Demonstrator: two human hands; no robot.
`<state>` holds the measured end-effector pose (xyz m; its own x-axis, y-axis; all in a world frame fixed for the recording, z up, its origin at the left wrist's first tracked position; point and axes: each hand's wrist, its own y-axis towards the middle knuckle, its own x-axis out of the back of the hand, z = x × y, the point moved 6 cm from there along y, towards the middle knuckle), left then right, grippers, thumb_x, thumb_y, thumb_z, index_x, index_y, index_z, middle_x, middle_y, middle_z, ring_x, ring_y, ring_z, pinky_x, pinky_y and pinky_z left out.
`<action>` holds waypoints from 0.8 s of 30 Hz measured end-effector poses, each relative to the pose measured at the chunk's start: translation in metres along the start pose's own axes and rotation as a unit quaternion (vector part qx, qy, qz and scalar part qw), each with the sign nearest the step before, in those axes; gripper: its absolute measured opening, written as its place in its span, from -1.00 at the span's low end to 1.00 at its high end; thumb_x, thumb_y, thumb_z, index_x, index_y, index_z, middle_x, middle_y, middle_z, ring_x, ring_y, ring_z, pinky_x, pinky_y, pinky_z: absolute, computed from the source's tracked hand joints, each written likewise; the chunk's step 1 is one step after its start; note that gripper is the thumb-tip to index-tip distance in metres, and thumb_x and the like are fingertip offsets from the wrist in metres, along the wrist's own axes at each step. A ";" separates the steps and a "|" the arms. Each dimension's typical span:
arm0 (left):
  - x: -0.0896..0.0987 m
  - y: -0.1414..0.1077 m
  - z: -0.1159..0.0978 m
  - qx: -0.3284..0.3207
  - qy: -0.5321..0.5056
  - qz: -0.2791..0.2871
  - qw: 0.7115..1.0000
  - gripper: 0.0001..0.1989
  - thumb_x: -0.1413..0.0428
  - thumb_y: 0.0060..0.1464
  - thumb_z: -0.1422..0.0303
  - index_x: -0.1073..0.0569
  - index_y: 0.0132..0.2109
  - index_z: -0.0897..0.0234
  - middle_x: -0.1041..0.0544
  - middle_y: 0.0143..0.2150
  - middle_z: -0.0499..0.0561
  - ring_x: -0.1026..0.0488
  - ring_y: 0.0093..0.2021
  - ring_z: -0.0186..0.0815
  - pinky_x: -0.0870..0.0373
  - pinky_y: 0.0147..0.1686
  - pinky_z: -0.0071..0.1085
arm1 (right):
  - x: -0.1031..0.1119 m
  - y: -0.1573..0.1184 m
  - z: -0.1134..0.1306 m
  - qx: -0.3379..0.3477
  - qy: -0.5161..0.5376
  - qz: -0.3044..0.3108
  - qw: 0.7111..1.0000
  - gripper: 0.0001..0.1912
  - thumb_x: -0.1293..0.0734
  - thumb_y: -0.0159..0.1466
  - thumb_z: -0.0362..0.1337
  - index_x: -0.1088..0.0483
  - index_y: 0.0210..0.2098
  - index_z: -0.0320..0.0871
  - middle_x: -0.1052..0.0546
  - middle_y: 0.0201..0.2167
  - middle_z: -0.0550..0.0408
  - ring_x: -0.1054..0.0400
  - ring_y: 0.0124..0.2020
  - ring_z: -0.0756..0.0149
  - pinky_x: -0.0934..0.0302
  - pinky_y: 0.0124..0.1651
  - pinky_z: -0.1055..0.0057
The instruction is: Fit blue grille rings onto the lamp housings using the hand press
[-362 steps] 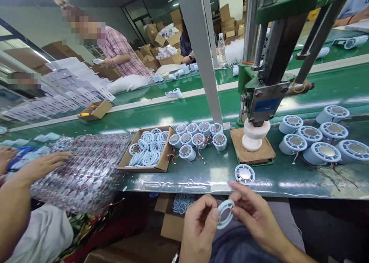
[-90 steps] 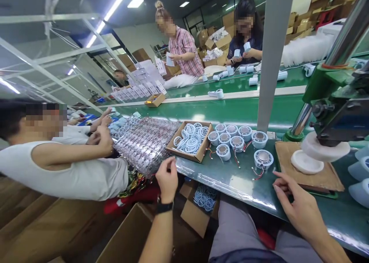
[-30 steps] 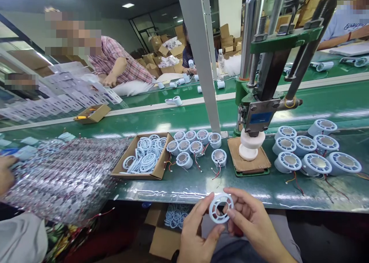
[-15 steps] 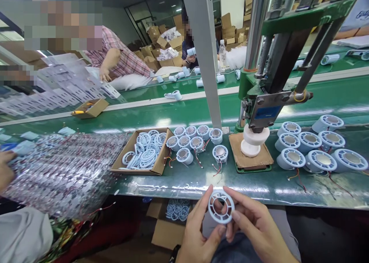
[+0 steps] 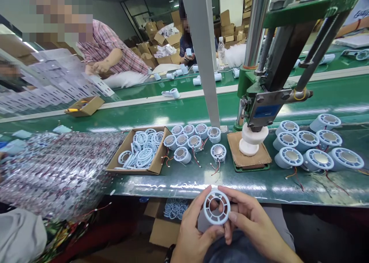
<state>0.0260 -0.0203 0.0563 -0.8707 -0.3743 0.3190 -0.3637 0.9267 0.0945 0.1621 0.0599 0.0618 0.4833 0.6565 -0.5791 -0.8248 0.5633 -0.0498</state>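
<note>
A light-blue spoked plastic ring point(image 5: 216, 221) is held up in front of my lap, its open centre facing me. My left hand point(image 5: 193, 226) grips its left side with fingers and thumb. On the opposite side, my right hand point(image 5: 252, 219) pinches the rim, thumb at the lower right. Both hands are just below the bench's front edge. Beyond them, a light-blue round motor housing point(image 5: 218, 152) with a metal disc and thin wires stands on the bench. Several similar housings point(image 5: 182, 141) cluster behind it to the left.
A hand press point(image 5: 265, 109) stands over a cardboard-topped base point(image 5: 236, 155). To its right are more housings point(image 5: 319, 159). A cardboard box point(image 5: 160, 167) of rings sits left of centre, beside a bubble-wrap-like sheet point(image 5: 63, 171). A grey post point(image 5: 203, 59) rises behind. Co-workers sit across the conveyor.
My hands and the ring have shifted slightly left in view, and the ring has turned to face me more squarely. A co-worker's hand at the far left has mostly left view.
</note>
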 end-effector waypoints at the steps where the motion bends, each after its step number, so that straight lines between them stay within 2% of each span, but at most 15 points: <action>1: 0.002 0.001 -0.002 -0.008 0.019 -0.003 1.000 -0.24 -0.28 0.02 -0.11 -0.45 0.28 0.16 -0.62 0.12 0.18 -0.60 0.07 0.01 -0.53 0.11 -0.19 | 0.006 0.002 0.005 0.028 -0.065 -0.022 0.997 -0.53 -0.33 0.41 -0.15 -0.33 0.28 -0.03 -0.54 -0.38 0.10 -0.41 -0.55 0.45 -0.38 -0.45 0.49; 2: 0.003 0.003 -0.004 -0.013 0.035 -0.006 0.999 -0.26 -0.29 0.02 -0.10 -0.47 0.27 0.14 -0.61 0.13 0.17 -0.60 0.07 0.00 -0.53 0.11 -0.20 | 0.015 0.006 0.013 0.074 -0.149 -0.064 0.984 -0.55 -0.27 0.44 -0.19 -0.31 0.29 -0.02 -0.54 -0.30 0.05 -0.41 -0.52 0.44 -0.40 -0.44 0.47; 3: 0.005 0.004 -0.006 -0.016 0.046 -0.011 0.999 -0.28 -0.30 0.02 -0.09 -0.48 0.25 0.13 -0.62 0.13 0.16 -0.61 0.05 -0.02 -0.54 0.10 -0.21 | 0.024 0.011 0.025 0.132 -0.243 -0.119 0.953 -0.55 -0.22 0.45 -0.24 -0.29 0.31 -0.02 -0.53 -0.19 -0.01 -0.42 -0.45 0.41 -0.42 -0.39 0.44; 5: 0.007 0.006 -0.011 -0.023 0.057 -0.022 0.998 -0.31 -0.31 0.02 -0.06 -0.50 0.23 0.13 -0.63 0.09 0.15 -0.64 -0.04 -0.06 -0.57 0.04 -0.24 | 0.035 0.026 0.049 0.243 -0.432 -0.224 0.840 -0.50 -0.17 0.43 -0.32 -0.23 0.34 -0.06 -0.45 0.03 -0.14 -0.46 -0.23 0.28 -0.48 -0.22 0.31; 6: 0.007 0.007 -0.013 -0.025 0.058 -0.027 0.998 -0.32 -0.32 0.01 -0.05 -0.50 0.23 0.13 -0.64 0.07 0.15 -0.66 -0.07 -0.07 -0.59 0.02 -0.25 | 0.037 0.037 0.058 0.273 -0.501 -0.250 0.782 -0.47 -0.18 0.41 -0.33 -0.20 0.36 -0.11 -0.40 0.10 -0.20 -0.45 -0.09 0.18 -0.49 -0.11 0.22; 7: 0.008 0.007 -0.015 -0.024 0.057 -0.030 0.998 -0.32 -0.33 0.01 -0.04 -0.51 0.22 0.14 -0.64 0.06 0.15 -0.66 -0.09 -0.08 -0.60 0.00 -0.26 | 0.037 0.052 0.062 0.286 -0.551 -0.257 0.740 -0.45 -0.20 0.39 -0.34 -0.19 0.36 -0.16 -0.36 0.15 -0.25 -0.41 0.03 0.08 -0.47 0.00 0.11; 8: 0.008 0.007 -0.016 -0.023 0.057 -0.032 0.998 -0.32 -0.34 0.00 -0.03 -0.51 0.21 0.15 -0.64 0.06 0.15 -0.66 -0.10 -0.07 -0.60 -0.01 -0.27 | 0.037 0.067 0.064 0.287 -0.585 -0.255 0.714 -0.44 -0.23 0.37 -0.33 -0.21 0.35 -0.20 -0.33 0.18 -0.30 -0.36 0.12 -0.01 -0.42 0.09 0.00; 10: 0.009 0.006 -0.014 -0.016 0.058 -0.033 0.998 -0.33 -0.34 0.01 -0.02 -0.51 0.22 0.14 -0.62 0.09 0.16 -0.66 -0.06 -0.06 -0.59 0.00 -0.27 | 0.036 0.093 0.063 0.279 -0.617 -0.242 0.695 -0.47 -0.32 0.33 -0.33 -0.33 0.28 -0.21 -0.32 0.20 -0.33 -0.30 0.18 -0.17 -0.32 0.17 -0.20; 12: 0.012 0.004 -0.009 -0.010 0.056 -0.035 0.998 -0.32 -0.33 0.01 -0.03 -0.50 0.22 0.14 -0.61 0.12 0.17 -0.65 -0.03 -0.04 -0.59 0.01 -0.27 | 0.033 0.105 0.058 0.273 -0.632 -0.233 0.687 -0.58 -0.39 0.28 -0.35 -0.47 0.13 -0.19 -0.38 0.15 -0.33 -0.30 0.16 -0.27 -0.29 0.13 -0.31; 14: 0.017 0.005 -0.003 -0.007 0.055 -0.040 0.998 -0.31 -0.33 0.00 -0.05 -0.50 0.22 0.16 -0.60 0.13 0.18 -0.64 -0.01 -0.02 -0.59 0.01 -0.27 | 0.029 0.102 0.051 0.279 -0.643 -0.218 0.679 -0.72 -0.41 0.25 -0.39 -0.55 -0.04 -0.17 -0.45 0.08 -0.29 -0.34 0.09 -0.24 -0.34 0.07 -0.28; 16: 0.021 0.008 0.003 -0.005 0.068 -0.052 0.996 -0.29 -0.32 0.00 -0.07 -0.49 0.22 0.17 -0.59 0.15 0.20 -0.62 0.03 0.00 -0.58 0.02 -0.24 | 0.027 0.087 0.042 0.295 -0.645 -0.198 0.676 -0.81 -0.40 0.24 -0.43 -0.55 -0.15 -0.14 -0.50 0.03 -0.20 -0.38 0.04 -0.13 -0.40 0.05 -0.14; 18: 0.023 0.015 0.003 -0.014 0.090 -0.073 0.993 -0.28 -0.27 0.02 -0.12 -0.49 0.22 0.19 -0.57 0.15 0.23 -0.60 0.06 0.03 -0.58 0.02 -0.20 | 0.026 0.065 0.035 0.313 -0.640 -0.182 0.677 -0.77 -0.38 0.25 -0.43 -0.51 -0.10 -0.11 -0.53 0.02 -0.13 -0.42 0.02 -0.02 -0.45 0.05 0.01; 20: 0.018 0.025 -0.002 -0.035 0.111 -0.081 0.990 -0.28 -0.22 0.05 -0.16 -0.49 0.20 0.23 -0.57 0.13 0.26 -0.57 0.08 0.06 -0.56 0.03 -0.12 | 0.026 0.044 0.027 0.326 -0.632 -0.181 0.679 -0.65 -0.33 0.29 -0.41 -0.42 0.07 -0.12 -0.53 0.03 -0.11 -0.45 0.04 0.06 -0.48 0.04 0.13; 22: 0.004 0.036 -0.008 -0.060 0.124 -0.059 0.989 -0.30 -0.18 0.09 -0.16 -0.48 0.18 0.27 -0.55 0.11 0.28 -0.55 0.10 0.07 -0.54 0.06 -0.06 | 0.027 0.028 0.021 0.331 -0.624 -0.195 0.680 -0.54 -0.29 0.33 -0.37 -0.28 0.22 -0.15 -0.54 0.03 -0.13 -0.48 0.03 0.11 -0.50 0.02 0.20; 24: -0.013 0.044 -0.012 -0.077 0.139 -0.021 0.987 -0.36 -0.18 0.16 -0.09 -0.45 0.19 0.28 -0.53 0.13 0.29 -0.51 0.14 0.07 -0.50 0.10 -0.01 | 0.028 0.020 0.016 0.335 -0.616 -0.213 0.680 -0.50 -0.27 0.36 -0.32 -0.20 0.28 -0.17 -0.55 0.00 -0.14 -0.50 -0.01 0.11 -0.51 -0.01 0.22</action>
<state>0.0252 0.0261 0.0681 -0.7240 -0.4084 0.5559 -0.3247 0.9128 0.2477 0.1641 0.0975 0.0576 0.8558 0.0510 0.5148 -0.4135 0.6655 0.6214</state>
